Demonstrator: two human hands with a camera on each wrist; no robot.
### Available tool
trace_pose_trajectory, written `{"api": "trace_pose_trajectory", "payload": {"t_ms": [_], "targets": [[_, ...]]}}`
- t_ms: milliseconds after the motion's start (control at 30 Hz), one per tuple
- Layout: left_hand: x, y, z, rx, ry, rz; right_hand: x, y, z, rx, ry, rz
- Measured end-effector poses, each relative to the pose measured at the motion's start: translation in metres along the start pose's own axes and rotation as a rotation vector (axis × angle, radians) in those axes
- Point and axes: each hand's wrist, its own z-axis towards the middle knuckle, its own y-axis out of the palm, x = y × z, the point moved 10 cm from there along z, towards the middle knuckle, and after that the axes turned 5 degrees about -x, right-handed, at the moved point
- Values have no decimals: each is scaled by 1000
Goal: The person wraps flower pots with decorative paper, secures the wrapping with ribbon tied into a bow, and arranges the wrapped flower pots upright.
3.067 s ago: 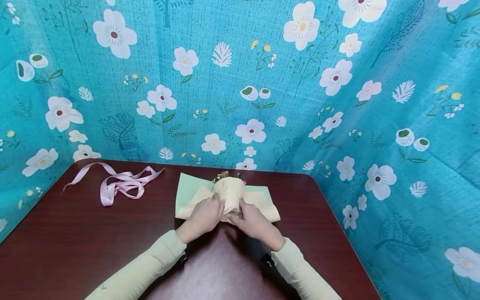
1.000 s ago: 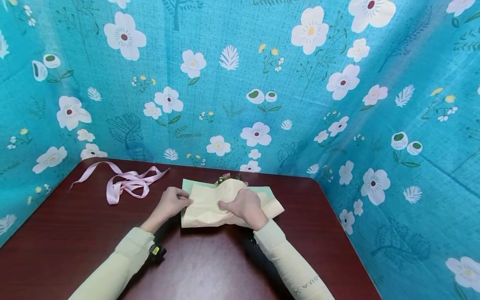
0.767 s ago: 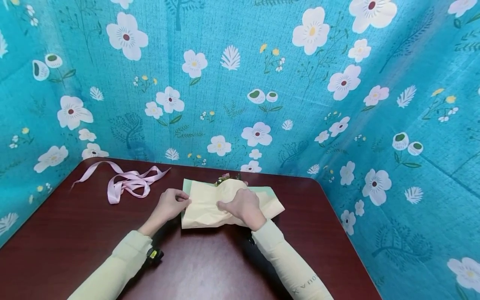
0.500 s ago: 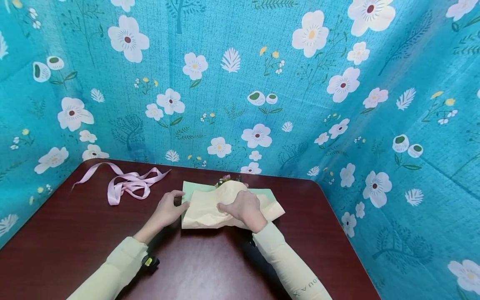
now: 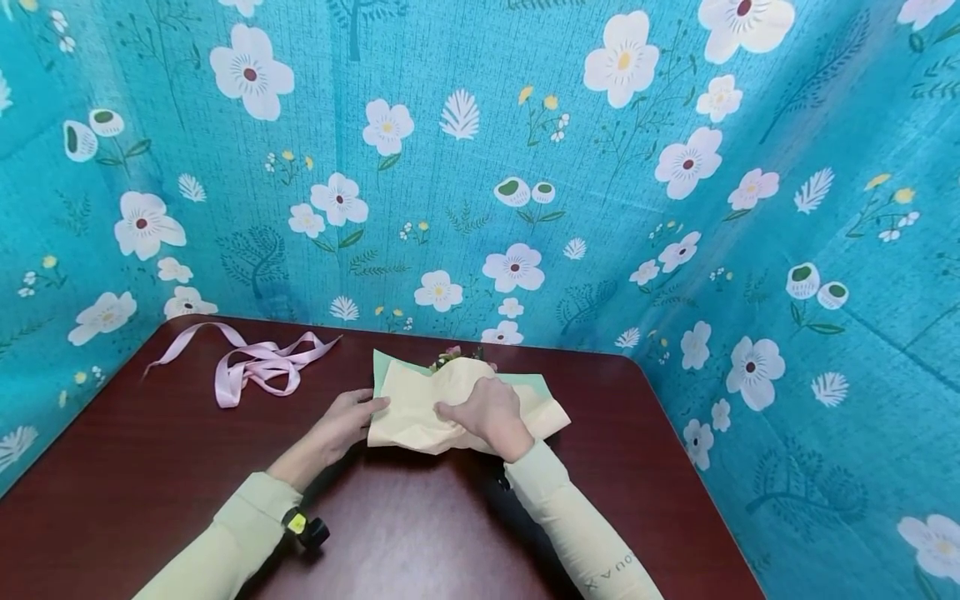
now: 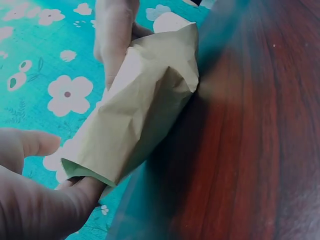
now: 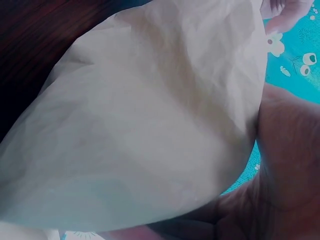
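Note:
Cream wrapping paper (image 5: pixel 408 417) with a pale green layer (image 5: pixel 532 383) behind it wraps a small bouquet, whose flowers (image 5: pixel 452 357) peek out at the top edge. My right hand (image 5: pixel 491 412) grips the gathered middle of the bundle, thumb across the front; its fingers are mostly hidden behind the paper. At the left edge, my left hand (image 5: pixel 345 423) has its fingers slipped under the sheet, lifting it. In the left wrist view, the left thumb (image 6: pixel 42 143) stands apart from the paper while the fingers (image 6: pixel 90 190) sit inside the fold.
A loose pink ribbon (image 5: pixel 262 367) lies in loops at the back left of the dark red-brown table (image 5: pixel 420 533). A turquoise floral curtain (image 5: pixel 450 208) hangs behind the table and along its right side. A black device (image 5: pixel 307 528) is strapped to the left wrist.
My left hand has moved from the middle to the left edge, and the cream flap there now spreads over the green. Lately its thumb let go and the edge rose. My right hand shifted onto the bundle.

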Motion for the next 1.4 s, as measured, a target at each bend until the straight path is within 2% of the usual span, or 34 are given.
{"api": "trace_pose_trajectory", "payload": {"t_ms": [133,233,300,400,600,667,733,800,900,1033,1133,1233,1400], "targets": [[-6,9,-1,-83,-13,-10,-1,0,-1,-2,1,-2],[-12,16,-5,-161,-38,-16,-2,0,0,-2,2,-14],[-15,18,-8,-191,-50,-11,-3,-1,0,-2,4,-17],[-17,13,-14,-159,-53,23,-4,0,0,-2,3,-12],[-11,-12,-29,74,-9,118,-4,5,-2,-28,-1,-3],[-7,-15,-35,109,6,170,-4,5,-2,-29,1,-8],[-4,-15,-39,95,9,222,-4,5,-2,-28,3,-13],[-3,-12,-41,53,15,258,-5,3,-1,-20,0,-13],[-4,-10,-43,-3,10,266,-5,3,0,-15,-5,-16],[-8,-10,-46,-9,-1,257,-5,5,-2,-26,-6,-10],[-9,-7,-44,-31,16,254,-4,6,-3,-33,4,-14],[-6,-1,-41,-57,57,231,-3,3,-2,-18,6,-20],[-2,0,-41,-30,105,200,-4,0,0,-5,6,-27]]}}
